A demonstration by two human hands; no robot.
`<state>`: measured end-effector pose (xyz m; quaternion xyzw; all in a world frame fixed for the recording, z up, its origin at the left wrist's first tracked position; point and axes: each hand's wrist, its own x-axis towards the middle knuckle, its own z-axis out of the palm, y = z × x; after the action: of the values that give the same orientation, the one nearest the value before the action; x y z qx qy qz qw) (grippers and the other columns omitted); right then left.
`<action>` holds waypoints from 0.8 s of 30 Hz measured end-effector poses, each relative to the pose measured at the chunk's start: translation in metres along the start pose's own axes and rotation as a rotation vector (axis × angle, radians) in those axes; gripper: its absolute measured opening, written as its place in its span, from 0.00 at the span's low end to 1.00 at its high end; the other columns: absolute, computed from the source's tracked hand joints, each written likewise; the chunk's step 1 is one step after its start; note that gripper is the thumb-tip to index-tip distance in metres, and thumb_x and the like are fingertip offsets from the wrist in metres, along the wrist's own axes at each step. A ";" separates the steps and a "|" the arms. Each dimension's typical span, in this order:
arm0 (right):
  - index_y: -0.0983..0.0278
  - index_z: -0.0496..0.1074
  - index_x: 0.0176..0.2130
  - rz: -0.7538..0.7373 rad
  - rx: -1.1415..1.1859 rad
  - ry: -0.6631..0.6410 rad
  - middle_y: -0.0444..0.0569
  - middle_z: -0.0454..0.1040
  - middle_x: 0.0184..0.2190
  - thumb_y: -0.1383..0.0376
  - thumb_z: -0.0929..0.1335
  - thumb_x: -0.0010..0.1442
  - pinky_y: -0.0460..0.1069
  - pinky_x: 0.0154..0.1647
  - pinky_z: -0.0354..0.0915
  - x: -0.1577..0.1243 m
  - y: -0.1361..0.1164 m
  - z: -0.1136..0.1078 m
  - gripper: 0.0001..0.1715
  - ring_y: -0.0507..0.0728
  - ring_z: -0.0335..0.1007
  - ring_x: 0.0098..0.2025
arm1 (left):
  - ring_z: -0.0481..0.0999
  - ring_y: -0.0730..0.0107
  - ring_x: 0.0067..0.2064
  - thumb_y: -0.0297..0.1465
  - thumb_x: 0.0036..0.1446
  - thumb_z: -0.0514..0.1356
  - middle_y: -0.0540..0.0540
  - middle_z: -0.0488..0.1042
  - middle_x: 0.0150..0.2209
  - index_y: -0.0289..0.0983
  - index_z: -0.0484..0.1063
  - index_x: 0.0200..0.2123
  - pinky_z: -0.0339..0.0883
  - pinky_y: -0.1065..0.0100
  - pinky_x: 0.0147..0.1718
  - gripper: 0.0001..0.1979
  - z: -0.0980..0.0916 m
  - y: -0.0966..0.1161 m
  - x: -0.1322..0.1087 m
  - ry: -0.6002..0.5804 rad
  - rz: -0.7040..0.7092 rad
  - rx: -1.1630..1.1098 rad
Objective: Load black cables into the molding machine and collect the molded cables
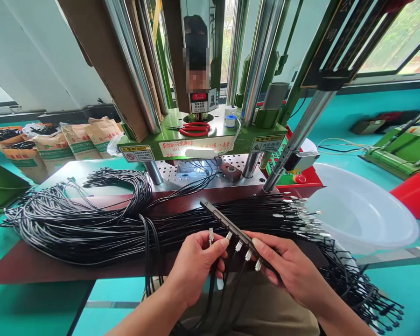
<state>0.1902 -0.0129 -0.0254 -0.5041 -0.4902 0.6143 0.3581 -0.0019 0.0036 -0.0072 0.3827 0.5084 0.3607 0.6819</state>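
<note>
My right hand (289, 263) grips the lower end of a black slotted bar (217, 213), which slants up to the left over the bench. Along its near edge sit several silver cable plugs (248, 255), their black cables hanging down toward my lap. My left hand (194, 263) is closed on black cables with metal plugs; one plug (211, 235) sticks up from the fingers. Another plug (228, 236) lies between my left thumb tip and the bar's edge; I cannot tell whether it is seated. Behind both hands spreads a big bundle of black cables (182, 228).
A green press (154, 147) stands straight ahead, with red-handled scissors (196, 128) on its ledge. At the right are a white tub (364, 205), a red bucket (418, 196) and a pile of black moulded parts (360, 284). Paper sacks (79, 140) stand back left.
</note>
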 end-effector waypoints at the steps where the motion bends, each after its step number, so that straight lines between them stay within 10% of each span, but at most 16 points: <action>1: 0.62 0.68 0.58 -0.009 -0.013 -0.009 0.46 0.68 0.27 0.50 0.64 0.62 0.43 0.16 0.45 0.000 -0.001 0.000 0.30 0.46 0.54 0.19 | 0.65 0.79 0.20 0.40 0.48 0.65 0.51 0.68 0.23 0.34 0.69 0.28 0.59 0.76 0.18 0.15 0.000 0.000 0.000 0.003 -0.002 -0.001; 19: 0.61 0.69 0.57 -0.033 -0.020 -0.025 0.46 0.67 0.27 0.51 0.64 0.62 0.43 0.16 0.47 0.000 -0.001 -0.002 0.28 0.47 0.52 0.19 | 0.68 0.75 0.22 0.41 0.48 0.65 0.48 0.71 0.22 0.33 0.69 0.28 0.63 0.72 0.23 0.16 -0.009 0.006 -0.004 0.090 0.037 0.061; 24: 0.60 0.68 0.57 0.037 0.074 0.012 0.49 0.69 0.29 0.51 0.66 0.61 0.42 0.14 0.39 -0.002 0.005 -0.011 0.29 0.45 0.51 0.18 | 0.73 0.72 0.30 0.35 0.49 0.67 0.50 0.70 0.27 0.36 0.68 0.38 0.67 0.69 0.33 0.15 -0.025 0.014 -0.015 -0.081 -0.014 -0.184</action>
<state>0.2018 -0.0133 -0.0298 -0.5030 -0.4554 0.6358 0.3679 -0.0305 0.0006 0.0063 0.3295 0.4477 0.3853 0.7366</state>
